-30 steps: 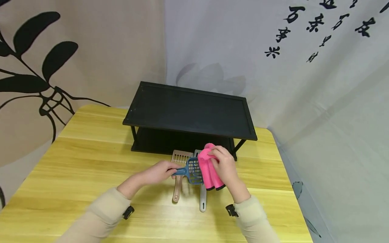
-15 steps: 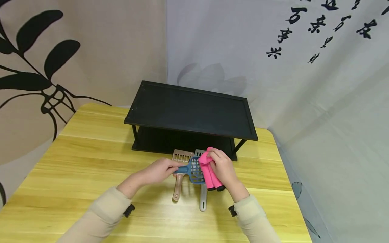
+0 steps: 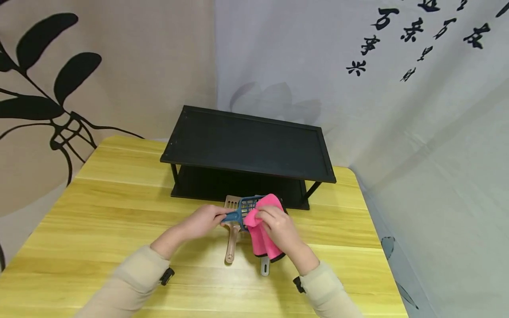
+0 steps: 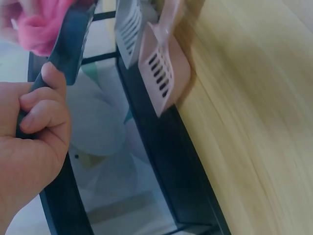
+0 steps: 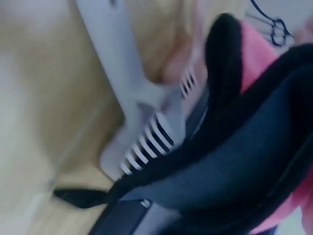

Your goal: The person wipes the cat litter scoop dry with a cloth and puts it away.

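Observation:
My left hand (image 3: 202,221) grips the handle of a blue slotted litter scoop (image 3: 235,216), held level above two others. In the left wrist view its fingers curl round that handle. A pink cloth (image 3: 267,242) with black edging hangs from the pinching fingers of my right hand (image 3: 281,229) and covers part of the blue scoop's head. The right wrist view shows the cloth's dark underside (image 5: 234,152). Beneath lie a pinkish-beige litter scoop (image 3: 232,248) and a grey litter scoop (image 3: 265,266), handles toward me. The cloth hides most of the grey one in the head view.
A black two-tier shelf (image 3: 246,143) stands at the back of the wood-grain table (image 3: 119,194). The heads of the lying scoops reach its lower front edge. A printed curtain (image 3: 151,66) hangs behind the table.
My right hand has moved the cloth left and further over the blue scoop's head. The blue scoop has shifted slightly left and away from me. The two lying scoops have stayed put.

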